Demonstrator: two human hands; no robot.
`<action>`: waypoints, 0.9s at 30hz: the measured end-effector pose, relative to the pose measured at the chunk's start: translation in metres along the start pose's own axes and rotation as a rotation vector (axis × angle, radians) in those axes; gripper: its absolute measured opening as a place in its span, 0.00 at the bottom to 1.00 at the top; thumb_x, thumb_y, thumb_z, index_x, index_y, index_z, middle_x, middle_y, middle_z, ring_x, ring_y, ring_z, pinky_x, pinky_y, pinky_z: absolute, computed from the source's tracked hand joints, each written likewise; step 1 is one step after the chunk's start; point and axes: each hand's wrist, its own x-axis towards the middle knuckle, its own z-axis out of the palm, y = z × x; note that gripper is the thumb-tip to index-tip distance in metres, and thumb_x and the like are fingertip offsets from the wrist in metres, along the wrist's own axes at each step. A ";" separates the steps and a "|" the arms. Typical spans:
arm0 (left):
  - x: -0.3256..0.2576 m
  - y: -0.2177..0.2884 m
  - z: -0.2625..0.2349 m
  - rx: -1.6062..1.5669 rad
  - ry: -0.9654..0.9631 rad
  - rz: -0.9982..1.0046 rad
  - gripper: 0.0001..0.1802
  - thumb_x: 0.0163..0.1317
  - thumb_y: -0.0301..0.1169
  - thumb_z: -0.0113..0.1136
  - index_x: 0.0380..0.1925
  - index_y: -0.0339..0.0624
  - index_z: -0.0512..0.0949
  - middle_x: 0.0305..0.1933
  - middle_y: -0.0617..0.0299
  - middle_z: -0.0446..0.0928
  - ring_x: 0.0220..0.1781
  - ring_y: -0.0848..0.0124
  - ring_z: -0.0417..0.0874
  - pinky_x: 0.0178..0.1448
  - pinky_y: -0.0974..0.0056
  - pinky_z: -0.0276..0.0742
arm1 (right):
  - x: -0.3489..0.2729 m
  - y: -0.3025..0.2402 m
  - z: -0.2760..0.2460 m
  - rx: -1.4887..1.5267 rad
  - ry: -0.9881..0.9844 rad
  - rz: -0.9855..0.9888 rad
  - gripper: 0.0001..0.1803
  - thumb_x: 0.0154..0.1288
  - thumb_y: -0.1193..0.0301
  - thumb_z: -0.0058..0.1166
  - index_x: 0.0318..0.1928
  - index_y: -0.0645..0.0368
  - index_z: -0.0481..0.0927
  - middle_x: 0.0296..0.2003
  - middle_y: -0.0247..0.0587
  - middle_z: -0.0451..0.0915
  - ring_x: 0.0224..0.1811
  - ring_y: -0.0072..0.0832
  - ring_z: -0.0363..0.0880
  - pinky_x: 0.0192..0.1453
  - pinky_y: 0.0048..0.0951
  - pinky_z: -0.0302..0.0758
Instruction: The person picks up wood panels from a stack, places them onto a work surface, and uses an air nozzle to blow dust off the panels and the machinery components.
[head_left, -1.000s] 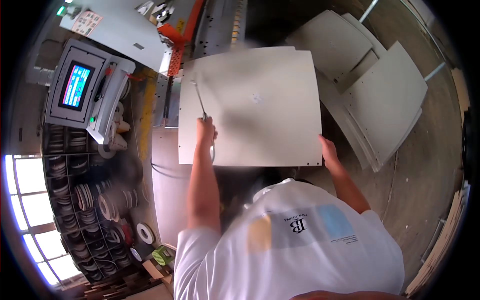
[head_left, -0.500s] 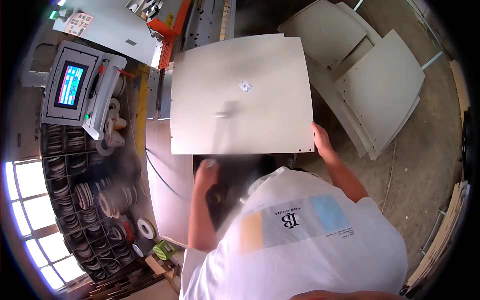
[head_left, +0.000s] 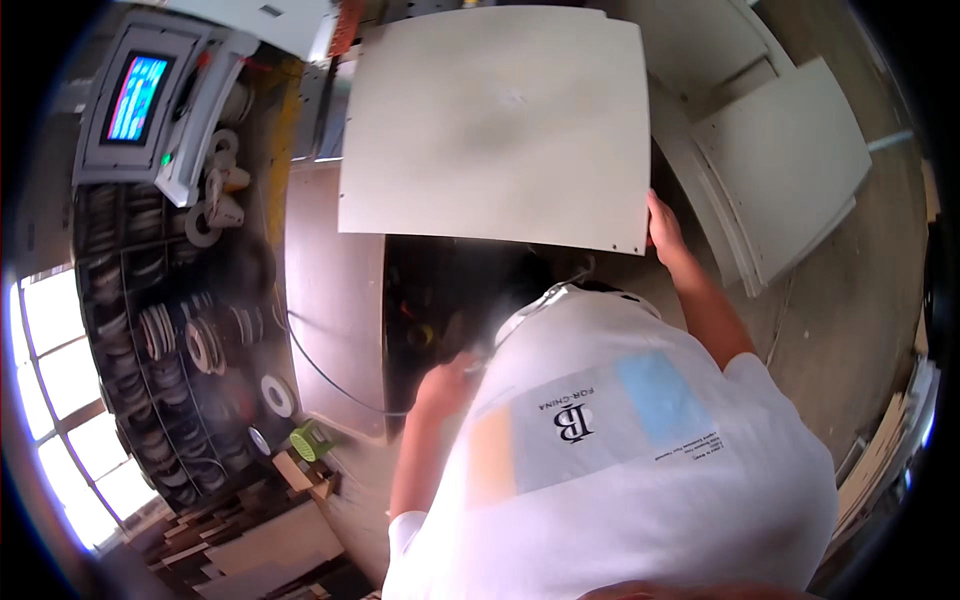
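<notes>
A white panel (head_left: 490, 150) lies level in front of the person, its near-right corner dotted with small holes. The right hand (head_left: 664, 230) is clamped on its right edge. The left hand (head_left: 445, 385) is blurred beside the chest; its grip cannot be told. A thin hose (head_left: 340, 392) curves toward it. More panels (head_left: 790, 170) lie rightward; a lit screen (head_left: 138, 97) stands left.

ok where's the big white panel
In the head view, the big white panel is at top centre, between the screen on the left and the stacked panels on the right, with the right hand at its lower right corner.
</notes>
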 end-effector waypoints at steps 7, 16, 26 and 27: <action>0.043 -0.178 -0.010 -0.613 0.773 -0.397 0.16 0.73 0.42 0.62 0.36 0.46 0.69 0.19 0.65 0.69 0.14 0.73 0.69 0.16 0.66 0.63 | 0.005 0.003 0.012 -0.243 0.052 -0.002 0.38 0.81 0.43 0.40 0.63 0.68 0.77 0.57 0.52 0.83 0.60 0.35 0.81 0.65 0.35 0.73; 0.160 -0.085 -0.086 -1.265 0.710 -0.305 0.15 0.75 0.44 0.59 0.37 0.51 0.66 0.21 0.66 0.69 0.14 0.72 0.69 0.14 0.68 0.60 | -0.053 -0.076 0.030 0.049 -0.047 0.070 0.38 0.82 0.45 0.41 0.72 0.67 0.70 0.68 0.46 0.76 0.69 0.33 0.75 0.72 0.34 0.69; 0.090 -0.046 -0.067 -0.217 -0.554 -0.043 0.26 0.63 0.46 0.71 0.53 0.39 0.83 0.19 0.66 0.76 0.18 0.77 0.75 0.24 0.68 0.69 | -0.035 -0.036 0.026 0.071 -0.070 0.093 0.39 0.82 0.45 0.43 0.72 0.69 0.70 0.68 0.47 0.76 0.68 0.33 0.74 0.71 0.35 0.69; 0.080 -0.055 -0.076 -0.304 -0.504 -0.013 0.21 0.64 0.45 0.71 0.48 0.40 0.82 0.19 0.66 0.76 0.18 0.77 0.75 0.24 0.68 0.68 | -0.032 -0.027 0.027 0.084 -0.083 0.119 0.39 0.81 0.44 0.44 0.71 0.68 0.70 0.68 0.47 0.76 0.69 0.33 0.74 0.72 0.35 0.69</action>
